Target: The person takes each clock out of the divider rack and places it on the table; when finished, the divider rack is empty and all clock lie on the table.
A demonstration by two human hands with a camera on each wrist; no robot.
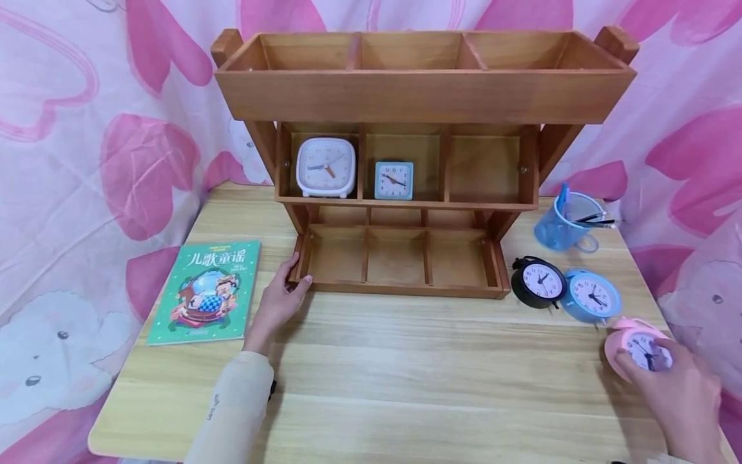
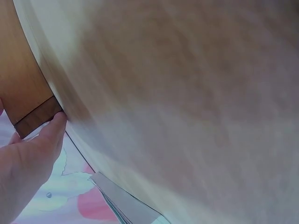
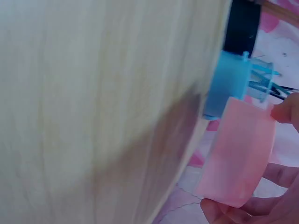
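Note:
My left hand [image 1: 283, 298] holds the lower left corner of a wooden shelf [image 1: 400, 293], its thumb at the front edge and its fingers along the side. In the left wrist view that thumb and the shelf corner [image 2: 39, 116] show at the left. At the right of the table my right hand [image 1: 678, 386] grips a pink alarm clock [image 1: 634, 348] between thumb and fingers. The right wrist view shows the side of the pink clock [image 3: 240, 154] in that grip. Close behind it stand a blue alarm clock [image 1: 591, 296] and a black alarm clock [image 1: 539, 283].
A white clock [image 1: 326, 167] and a small light-blue square clock [image 1: 393, 180] sit in the shelf's middle tier. Left of the shelf lies a green book [image 1: 205, 293]. A blue mesh cup [image 1: 559, 225] with pens stands at the back right. Pink patterned curtains [image 1: 151, 174] surround the table.

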